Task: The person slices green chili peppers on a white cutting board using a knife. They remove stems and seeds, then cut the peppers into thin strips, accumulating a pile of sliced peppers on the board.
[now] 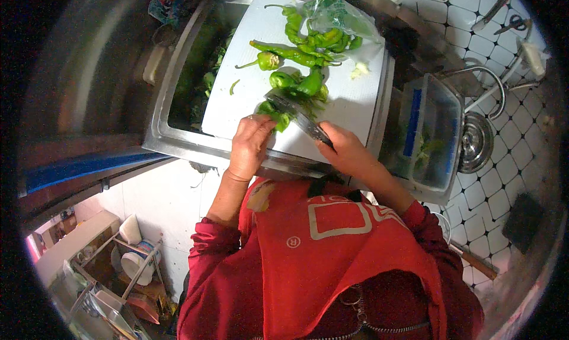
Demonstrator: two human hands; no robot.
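Observation:
My right hand (338, 145) grips the handle of a dark-bladed kitchen knife (297, 114), its blade slanting up and left over cut green pepper. With bent fingertips, my left hand (252, 137) holds a piece of green pepper (279, 119) close beside the blade. Both are above a white cutting board (231, 109). Cut pepper parts (309, 83) lie just beyond the knife. Farther up are a long green pepper (289, 54), a stubby pepper with a stem (268, 61) and several curled peppers (293, 26). A clear plastic bag (344, 17) partly covers some of them.
The board rests across a stainless steel sink (162, 113) with leafy greens (209, 80) inside. Right of it stands a clear plastic bin (438, 162) holding green scraps. A pepper sliver (234, 87) and a pale scrap (359, 70) lie on the board. Scissors (515, 23) hang by the tiled wall.

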